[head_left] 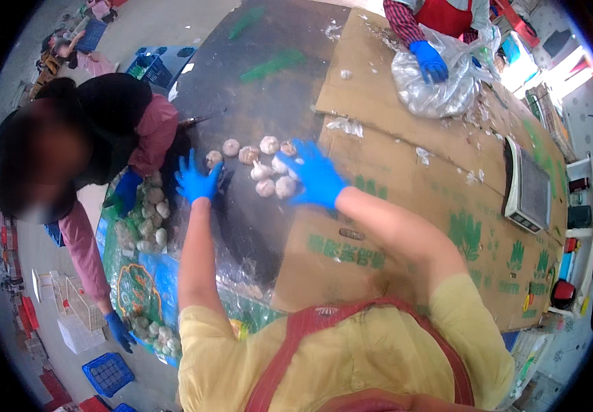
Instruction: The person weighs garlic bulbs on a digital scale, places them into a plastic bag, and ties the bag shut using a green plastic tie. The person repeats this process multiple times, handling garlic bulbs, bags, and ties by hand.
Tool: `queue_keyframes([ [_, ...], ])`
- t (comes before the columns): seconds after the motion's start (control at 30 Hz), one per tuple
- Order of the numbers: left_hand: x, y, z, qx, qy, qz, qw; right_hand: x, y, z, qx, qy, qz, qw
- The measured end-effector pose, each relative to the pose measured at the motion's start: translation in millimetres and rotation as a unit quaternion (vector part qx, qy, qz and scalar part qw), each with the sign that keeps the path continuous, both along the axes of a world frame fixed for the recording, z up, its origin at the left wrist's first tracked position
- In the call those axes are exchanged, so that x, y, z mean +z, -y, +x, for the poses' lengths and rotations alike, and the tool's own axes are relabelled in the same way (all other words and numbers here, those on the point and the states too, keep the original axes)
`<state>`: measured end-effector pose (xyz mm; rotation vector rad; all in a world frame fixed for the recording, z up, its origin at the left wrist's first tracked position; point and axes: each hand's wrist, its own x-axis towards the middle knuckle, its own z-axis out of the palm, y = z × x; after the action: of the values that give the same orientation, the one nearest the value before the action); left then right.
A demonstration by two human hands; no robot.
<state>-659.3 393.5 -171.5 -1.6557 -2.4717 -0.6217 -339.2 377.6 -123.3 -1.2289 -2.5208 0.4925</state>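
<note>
Several whole garlic bulbs lie in a loose group on the dark tabletop. My right hand, in a blue glove, is spread against the right side of the group, its fingers over or touching the nearest bulbs. On the left, my left hand, gloved in blue too, has its fingers apart beside a single darker bulb; whether it touches that bulb cannot be told. Neither hand is closed around a bulb.
Cardboard sheets with garlic skins cover the right side, where a scale stands. A co-worker at the left reaches towards netted garlic. Another co-worker's gloved hand rests on a clear plastic bag. A pointed tool lies near the left co-worker.
</note>
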Motion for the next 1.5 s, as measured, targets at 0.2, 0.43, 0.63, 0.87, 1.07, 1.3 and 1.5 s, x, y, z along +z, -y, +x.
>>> queue_keyframes([
  [0.2, -13.4, -46.9, 26.5, -0.166, -0.025, -0.037, 0.985, -26.9, -60.5, -58.4, 0.029, 0.049, -0.042, 0.998],
  [0.43, 8.9, -64.3, 86.2, -0.234, 0.084, -0.029, 0.968, -33.4, -81.3, -54.9, -0.029, -0.037, -0.114, 0.992],
  [0.63, -3.7, -52.0, 105.0, -0.260, 0.061, 0.010, 0.964, -31.9, -48.8, -51.4, -0.118, -0.064, -0.053, 0.989],
  [0.87, 7.0, -62.9, 109.3, -0.262, 0.024, -0.087, 0.961, -35.0, -55.2, -49.1, -0.119, -0.124, -0.109, 0.979],
  [1.07, 1.4, -89.6, 99.5, -0.373, 0.014, -0.098, 0.923, -33.9, -58.0, -47.4, -0.134, -0.101, -0.112, 0.979],
  [1.3, -13.8, -116.9, 86.3, -0.411, 0.090, -0.129, 0.898, -63.2, -79.3, -41.6, -0.097, -0.125, -0.150, 0.976],
  [1.5, -3.3, -109.5, 108.3, -0.353, -0.013, -0.047, 0.934, -15.6, -67.2, -47.1, -0.147, -0.034, -0.192, 0.970],
])
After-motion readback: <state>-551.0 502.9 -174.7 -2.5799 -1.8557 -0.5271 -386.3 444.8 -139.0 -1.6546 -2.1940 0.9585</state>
